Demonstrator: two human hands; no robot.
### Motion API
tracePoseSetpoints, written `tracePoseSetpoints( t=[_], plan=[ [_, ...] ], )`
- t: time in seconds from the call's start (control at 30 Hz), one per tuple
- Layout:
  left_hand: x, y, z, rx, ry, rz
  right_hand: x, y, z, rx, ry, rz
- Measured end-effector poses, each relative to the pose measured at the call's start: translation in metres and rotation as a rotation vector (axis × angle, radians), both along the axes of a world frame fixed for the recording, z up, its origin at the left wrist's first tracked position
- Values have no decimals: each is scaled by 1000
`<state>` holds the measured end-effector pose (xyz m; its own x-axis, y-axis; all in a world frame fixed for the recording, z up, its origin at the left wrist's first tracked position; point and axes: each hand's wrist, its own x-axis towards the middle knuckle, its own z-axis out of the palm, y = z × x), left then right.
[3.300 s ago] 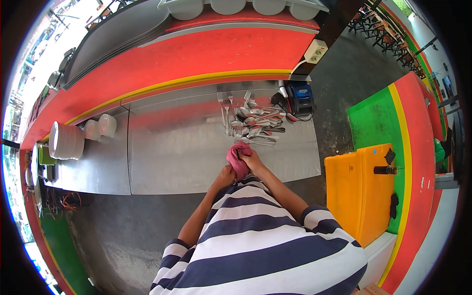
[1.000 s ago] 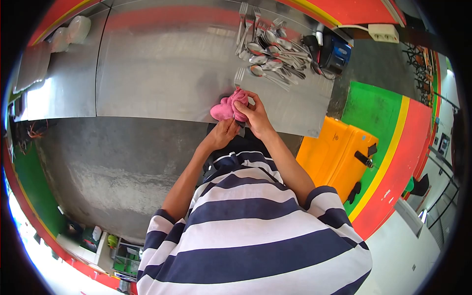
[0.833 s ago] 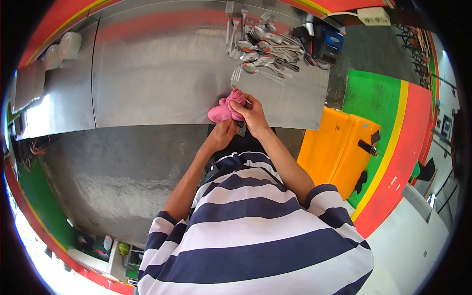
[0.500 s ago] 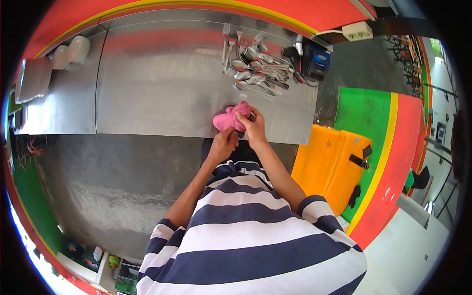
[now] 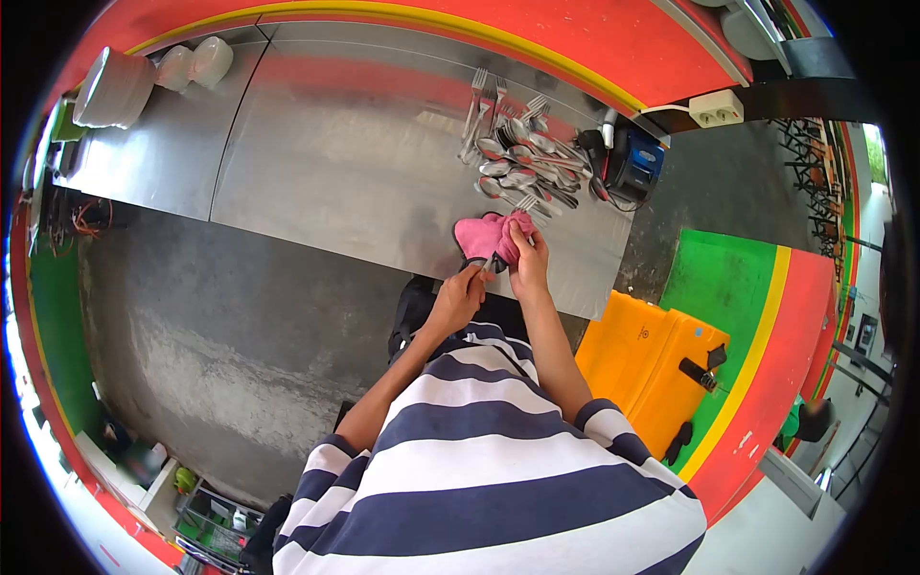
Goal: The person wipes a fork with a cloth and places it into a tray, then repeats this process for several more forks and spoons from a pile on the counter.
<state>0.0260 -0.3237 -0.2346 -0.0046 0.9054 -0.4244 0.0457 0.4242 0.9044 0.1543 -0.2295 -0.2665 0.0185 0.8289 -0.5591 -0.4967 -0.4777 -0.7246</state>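
My right hand [image 5: 529, 261] is closed around a pink cloth [image 5: 479, 237] with a dark edge, just above the near part of the steel table. My left hand [image 5: 460, 296], fingers pinched, grips the handle of a fork [image 5: 526, 203]. The fork's middle is hidden in the cloth, and its tines show past the cloth's far side. Beyond my hands lies a loose pile of spoons [image 5: 522, 177], with several forks [image 5: 478, 80] laid at its left.
The steel table [image 5: 326, 144] carries stacked white plates [image 5: 115, 91] and bowls [image 5: 211, 61] at far left. A black-and-blue device [image 5: 634, 158] stands at its right end. A yellow case [image 5: 637, 359] is right of me, beside a green and red partition [image 5: 719, 278].
The view has turned, so the table looks tilted. Fork tines now show beyond the pink cloth, and its handle shows at my left hand. The cloth is spread more to the left.
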Motion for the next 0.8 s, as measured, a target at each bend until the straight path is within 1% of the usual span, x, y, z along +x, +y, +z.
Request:
tracePoseSetpoints(
  t=[0.13,0.2,0.33,0.43,0.47,0.53,0.57,0.63,0.67,0.73,0.8],
  plan=[
    [30,2,-2,-15,5,-14,35,1,-3,24,-2,35],
    [52,5,-4,-12,26,-47,60,-5,4,5,-12,-4],
    [107,10,4,-50,-47,-152,118,-5,1,12,-45,-80],
    [150,12,-2,121,-9,-142,162,-2,1,15,-70,-146],
    [164,13,-4,130,-18,-141,177,1,0,21,-63,-151],
    [186,16,-4,146,-35,-138,203,10,-8,73,-149,-138],
    [195,16,-6,121,-35,-156,214,12,-13,92,-194,-131],
    [205,17,-3,59,-37,-191,225,18,-6,135,-308,-97],
    [207,17,3,-20,-82,-204,230,21,-2,163,-367,-57],
    [214,15,5,-13,-107,-172,233,29,7,263,-457,15],
    [214,16,8,20,-107,-151,233,37,7,309,-491,38]
  ],
)
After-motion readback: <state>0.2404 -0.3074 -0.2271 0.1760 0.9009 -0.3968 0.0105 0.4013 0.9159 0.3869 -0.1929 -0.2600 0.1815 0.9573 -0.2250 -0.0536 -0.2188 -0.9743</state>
